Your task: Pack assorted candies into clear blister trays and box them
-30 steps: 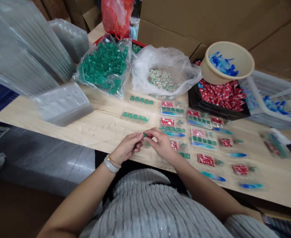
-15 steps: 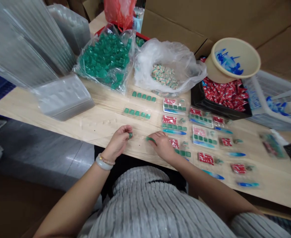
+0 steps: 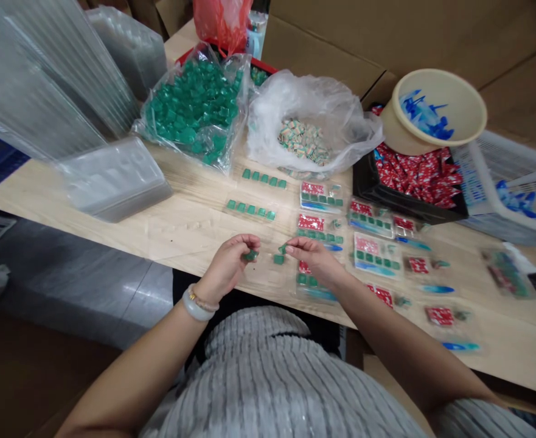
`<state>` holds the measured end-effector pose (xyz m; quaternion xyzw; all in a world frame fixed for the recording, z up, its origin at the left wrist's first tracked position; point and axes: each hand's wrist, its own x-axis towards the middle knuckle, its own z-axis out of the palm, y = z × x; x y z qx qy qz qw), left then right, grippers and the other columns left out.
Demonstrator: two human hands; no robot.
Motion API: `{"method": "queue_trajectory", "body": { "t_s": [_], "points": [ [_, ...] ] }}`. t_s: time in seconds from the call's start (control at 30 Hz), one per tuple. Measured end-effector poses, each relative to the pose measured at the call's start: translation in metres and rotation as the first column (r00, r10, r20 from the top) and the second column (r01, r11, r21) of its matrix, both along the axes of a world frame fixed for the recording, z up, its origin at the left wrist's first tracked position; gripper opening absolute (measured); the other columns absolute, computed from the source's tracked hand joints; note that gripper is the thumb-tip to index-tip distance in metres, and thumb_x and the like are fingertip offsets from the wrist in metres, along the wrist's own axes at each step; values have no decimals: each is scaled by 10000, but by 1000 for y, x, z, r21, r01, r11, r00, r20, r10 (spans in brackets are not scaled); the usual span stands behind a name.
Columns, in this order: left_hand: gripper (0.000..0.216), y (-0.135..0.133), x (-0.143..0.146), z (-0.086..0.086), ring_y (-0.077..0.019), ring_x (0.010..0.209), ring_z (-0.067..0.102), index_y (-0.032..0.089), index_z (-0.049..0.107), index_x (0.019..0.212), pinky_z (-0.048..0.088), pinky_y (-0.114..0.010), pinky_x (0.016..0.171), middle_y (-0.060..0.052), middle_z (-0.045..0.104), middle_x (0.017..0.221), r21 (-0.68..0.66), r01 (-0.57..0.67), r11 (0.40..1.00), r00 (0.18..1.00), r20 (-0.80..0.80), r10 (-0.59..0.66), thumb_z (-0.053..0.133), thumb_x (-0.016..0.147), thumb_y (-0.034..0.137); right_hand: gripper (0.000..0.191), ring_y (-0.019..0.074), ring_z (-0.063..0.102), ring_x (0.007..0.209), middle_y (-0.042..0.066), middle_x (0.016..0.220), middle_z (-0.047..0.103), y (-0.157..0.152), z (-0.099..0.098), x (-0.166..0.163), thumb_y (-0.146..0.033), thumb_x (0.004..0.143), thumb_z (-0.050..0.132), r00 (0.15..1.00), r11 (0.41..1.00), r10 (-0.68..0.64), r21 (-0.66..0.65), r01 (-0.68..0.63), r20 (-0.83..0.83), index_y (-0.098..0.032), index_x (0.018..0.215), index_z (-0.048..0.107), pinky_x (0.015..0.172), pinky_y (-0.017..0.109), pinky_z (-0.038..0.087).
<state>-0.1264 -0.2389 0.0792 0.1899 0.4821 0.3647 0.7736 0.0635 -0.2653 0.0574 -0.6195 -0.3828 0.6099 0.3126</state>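
In the head view, a small green square [image 3: 250, 255] is gripped in the closed fingers of the left hand [image 3: 231, 258], just below the centre of the frame. A second green square [image 3: 283, 248] is pinched between thumb and forefinger of the right hand [image 3: 316, 255]. The two hands are held near each other, just above the near edge of the table [image 3: 194, 225]. A loose green square [image 3: 278, 260] is seen lying between them on what appears to be a clear blister tray [image 3: 268, 278], whose outline is hard to make out.

The step in hand is judged to be the setting of green squares into tray pockets. Two rows of green squares [image 3: 250, 208] are already laid out further up the table, and filled trays [image 3: 372, 255] lie to the right. The bag of green squares [image 3: 194, 109] sits at upper left of centre.

A careful line-up of the pinched square over an empty pocket would be called for, with a light press.
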Motion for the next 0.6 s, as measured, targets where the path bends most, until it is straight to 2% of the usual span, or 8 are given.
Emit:
{"method": "queue_trajectory", "body": {
  "t_s": [0.1, 0.2, 0.27, 0.37, 0.5, 0.6],
  "points": [
    [172, -3, 2, -5, -95, 673, 505, 117, 597, 658, 394, -201, 605, -25, 564, 699, -40, 1, 999, 999, 32, 0, 488, 540, 56, 255, 82, 450, 497, -18, 633, 572, 1, -4, 1, -380, 651, 628, 998, 999, 19, 33, -21, 55, -169, 795, 613, 467, 215, 341],
    [166, -3, 0, -13, -94, 691, 511, 116, 598, 670, 403, -207, 632, -25, 574, 725, -20, -38, 999, 999, -2, 38, 513, 539, 60, 178, 118, 514, 629, 20, 738, 592, -2, -13, -5, -297, 710, 587, 954, 962, 81, 226, -150, 289, -161, 821, 619, 585, 254, 395],
    [166, -3, -1, -18, -91, 673, 510, 116, 599, 675, 401, -213, 634, -23, 580, 726, -3, -44, 999, 998, -35, 44, 521, 538, 64, 130, 143, 529, 737, 38, 805, 596, -5, -19, -12, -237, 746, 562, 849, 895, 114, 318, -314, 516, -168, 836, 624, 677, 285, 392],
    [167, -3, 0, -23, -90, 656, 510, 117, 601, 673, 394, -221, 637, -16, 579, 696, 25, -53, 998, 996, -73, 54, 518, 537, 67, 124, 170, 517, 822, 44, 850, 608, -11, -22, -22, -216, 781, 541, 625, 788, 164, 280, -549, 763, -190, 866, 628, 739, 315, 348],
    [179, -6, 3, -28, -94, 657, 508, 122, 605, 683, 391, -229, 645, -6, 571, 670, 72, -54, 996, 992, -111, 62, 514, 537, 75, 157, 186, 494, 852, 59, 879, 616, -20, -19, -29, -240, 814, 511, 463, 674, 158, 247, -696, 872, -186, 909, 624, 764, 325, 311],
    [179, -7, 3, -32, -99, 672, 513, 125, 607, 688, 392, -233, 648, -8, 577, 690, 97, -64, 993, 990, -123, 76, 515, 538, 87, 173, 199, 485, 851, 68, 872, 622, -25, -19, -31, -250, 824, 494, 373, 645, 117, 215, -733, 920, -172, 905, 626, 790, 342, 289]
  ]
}}
